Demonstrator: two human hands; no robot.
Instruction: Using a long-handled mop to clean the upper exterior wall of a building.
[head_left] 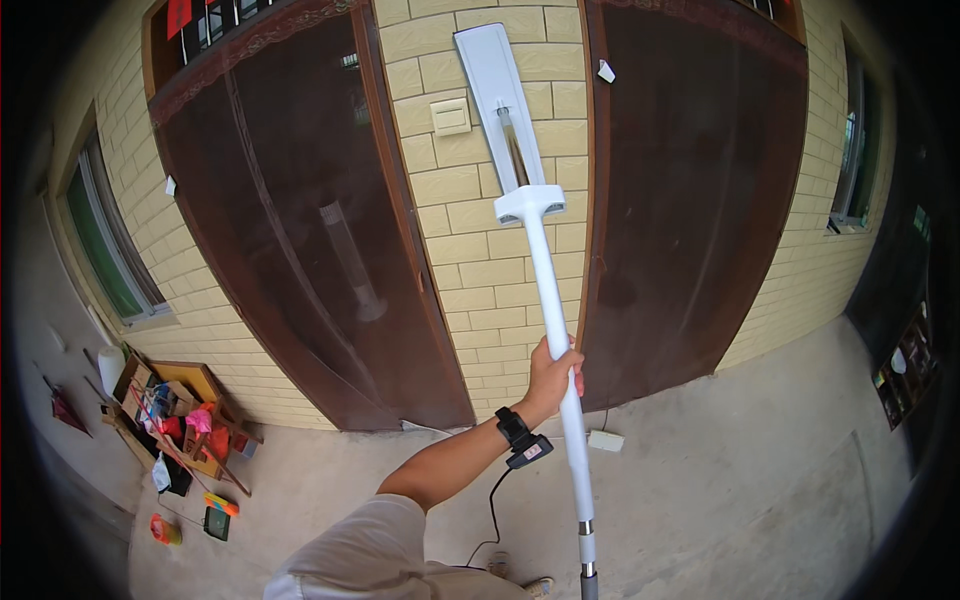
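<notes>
My left hand [556,378] is wrapped round the white pole of a flat mop [548,275], with the arm reaching in from the lower left. A black strap with a small cabled device [518,436] sits on that wrist. The pole slants upward to a long pale rectangular mop head [490,80], raised in front of the tiled wall; whether it touches the wall I cannot tell. A white bracket joins head and pole. Toward the lower edge, the pole passes a silver band into a grey section that leaves the picture. My right hand is out of view.
Brown screen curtains hang in the left doorway [290,200] and right doorway [700,190]. Between them, a cream switch [451,117] is on the wall. Cluttered wooden furniture [195,420] stands at the left. A white box [605,441] lies on the concrete floor [700,480].
</notes>
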